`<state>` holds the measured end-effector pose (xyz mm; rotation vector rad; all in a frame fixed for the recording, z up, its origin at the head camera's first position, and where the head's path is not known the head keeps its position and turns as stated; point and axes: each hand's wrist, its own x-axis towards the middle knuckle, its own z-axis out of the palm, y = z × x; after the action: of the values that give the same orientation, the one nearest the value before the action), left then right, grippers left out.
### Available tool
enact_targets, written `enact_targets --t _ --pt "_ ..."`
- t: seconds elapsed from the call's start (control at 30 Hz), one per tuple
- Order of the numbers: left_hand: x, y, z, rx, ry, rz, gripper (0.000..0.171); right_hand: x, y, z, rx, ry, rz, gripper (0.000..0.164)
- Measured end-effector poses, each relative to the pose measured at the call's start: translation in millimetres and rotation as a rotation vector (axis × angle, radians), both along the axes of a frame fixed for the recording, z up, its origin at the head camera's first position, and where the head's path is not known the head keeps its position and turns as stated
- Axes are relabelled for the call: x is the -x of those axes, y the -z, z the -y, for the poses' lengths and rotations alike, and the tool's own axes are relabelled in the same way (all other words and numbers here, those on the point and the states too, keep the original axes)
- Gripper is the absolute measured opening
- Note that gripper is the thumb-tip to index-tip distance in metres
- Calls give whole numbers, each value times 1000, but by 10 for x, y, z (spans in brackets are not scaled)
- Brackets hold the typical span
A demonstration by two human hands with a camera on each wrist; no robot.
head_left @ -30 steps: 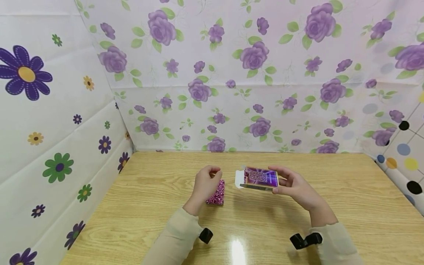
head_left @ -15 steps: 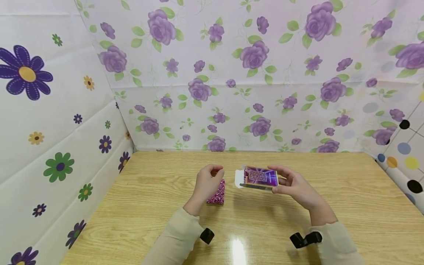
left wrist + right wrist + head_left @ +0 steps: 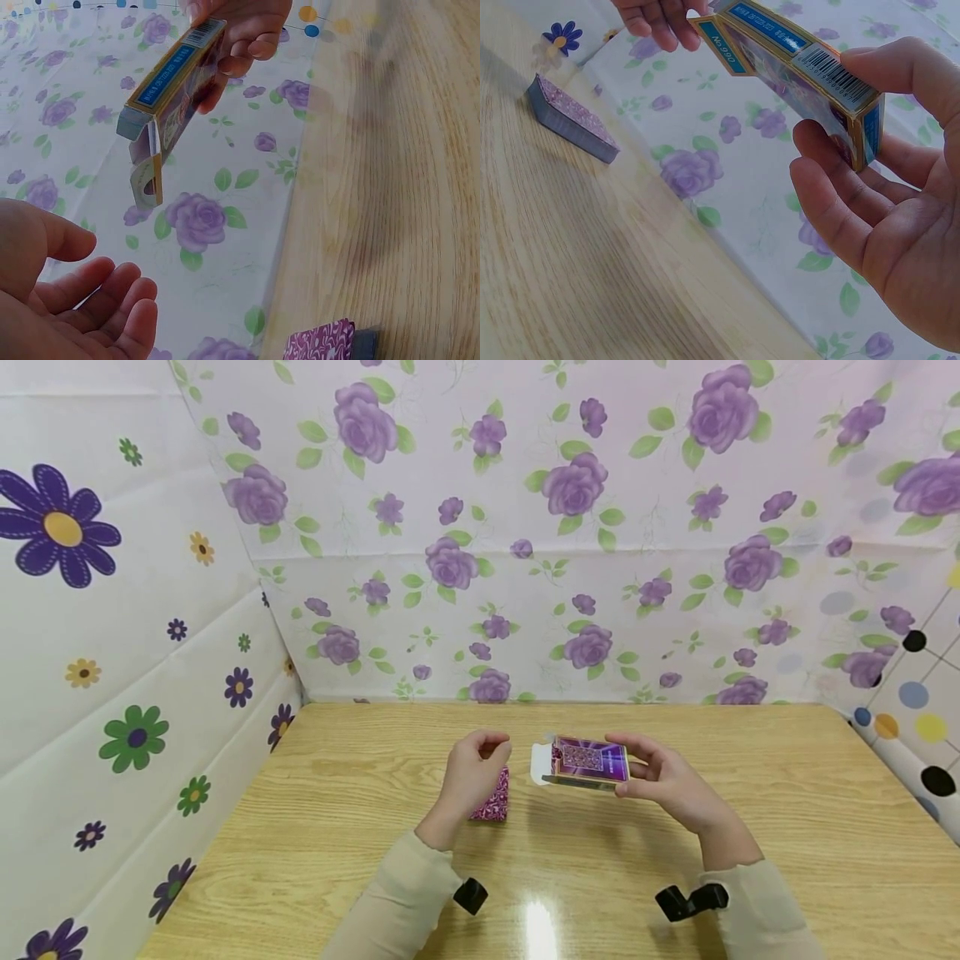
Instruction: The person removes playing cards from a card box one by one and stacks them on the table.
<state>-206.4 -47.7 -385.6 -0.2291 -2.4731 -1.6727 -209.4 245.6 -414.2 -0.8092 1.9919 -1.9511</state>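
My right hand [image 3: 667, 781] holds a purple playing card box [image 3: 590, 760] above the table, thumb on one narrow side and fingers round the other. The box's flap end [image 3: 724, 46] hangs open and points toward my left hand [image 3: 468, 777]. In the left wrist view that hand's fingers [image 3: 112, 307] are loosely bent with nothing between them, apart from the box. A deck of cards [image 3: 492, 802] with pink-and-white patterned backs lies squared up on the table, partly hidden under my left hand in the head view.
The wooden table [image 3: 337, 827] ends at a wall covering with purple roses [image 3: 450, 564]. Another flowered sheet [image 3: 135, 652] stands along the left, and a dotted one [image 3: 915, 727] along the right. Black wrist camera mounts [image 3: 471, 896] sit on both sleeves.
My left hand has drifted slightly right, toward the box's open end. The right hand and the card box have stayed almost still; the deck has not moved.
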Motion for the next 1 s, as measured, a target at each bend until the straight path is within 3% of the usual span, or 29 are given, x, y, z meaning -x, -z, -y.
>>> enact_targets --t 0.27,0.5,0.6,1.0 --pt "-26 -58 -36 -85 50 14 22 -5 -6 -3 4 -5 2 60" --pt "-68 -126 -79 -157 81 70 22 -10 -18 -3 -2 -2 0 60" --pt "-125 -213 -99 -181 101 94 22 -7 -15 -5 -1 -4 -3 60" --pt "-111 -164 -153 -267 138 141 24 -6 -7 -1 -12 8 -2 60"
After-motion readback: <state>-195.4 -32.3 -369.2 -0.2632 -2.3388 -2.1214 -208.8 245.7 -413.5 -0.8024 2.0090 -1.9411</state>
